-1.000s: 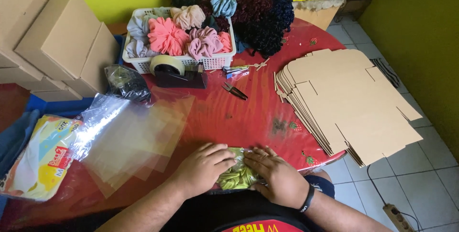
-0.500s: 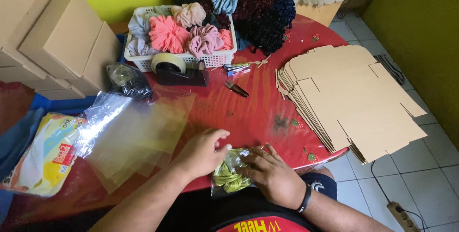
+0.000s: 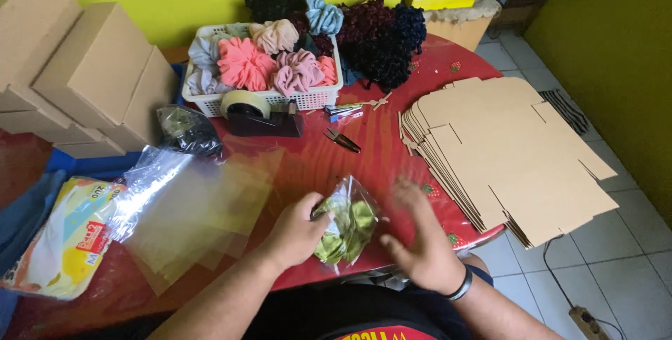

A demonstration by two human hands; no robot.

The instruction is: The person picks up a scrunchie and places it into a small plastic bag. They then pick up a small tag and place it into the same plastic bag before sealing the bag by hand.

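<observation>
A clear plastic bag of green fabric scrunchies (image 3: pixel 344 228) is gripped upright by the left hand (image 3: pixel 297 231) at lower centre, above the red table (image 3: pixel 350 165) — the right hand (image 3: pixel 420 242), fingers spread and released, is blurred just beside it.

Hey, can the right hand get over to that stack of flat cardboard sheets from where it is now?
Probably yes: the right hand is open beside the flat cardboard stack, with only bare red table between them.
</observation>
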